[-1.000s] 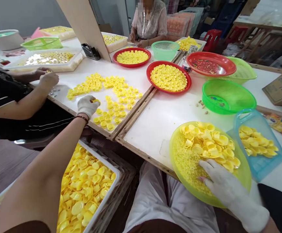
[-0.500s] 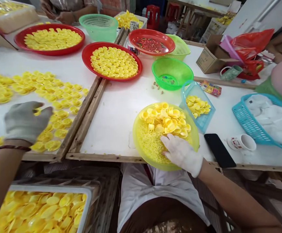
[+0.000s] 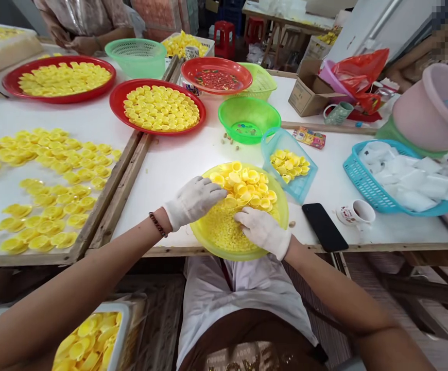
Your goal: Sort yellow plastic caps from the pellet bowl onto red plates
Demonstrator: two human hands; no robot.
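Observation:
My white-gloved left hand (image 3: 197, 201) reaches over the left rim of a yellow basin (image 3: 283, 226). Its fingers are bent together beside a heap of yellow plastic cup-shaped pieces (image 3: 247, 184); whatever they hold is hidden. Inside the front right of the basin is my right hand (image 3: 263, 232), also gloved in white. Its fingers are curled down at small pale-yellow pellets (image 3: 224, 229), just below the heap, and their tips are partly hidden. I cannot make out anything in this hand.
Yellow pieces (image 3: 50, 221) lie spread over the left table. Red trays (image 3: 116, 111) of them stand behind. Right of the basin are a light-blue scoop tray (image 3: 309, 178), a black phone (image 3: 324, 226), a mug (image 3: 355, 214) and a blue basket (image 3: 363, 178). A wooden ledge (image 3: 119, 190) divides the tables.
My left hand has moved right, from the pieces on the left table to the basin. My right hand stays in the basin. The view has shifted.

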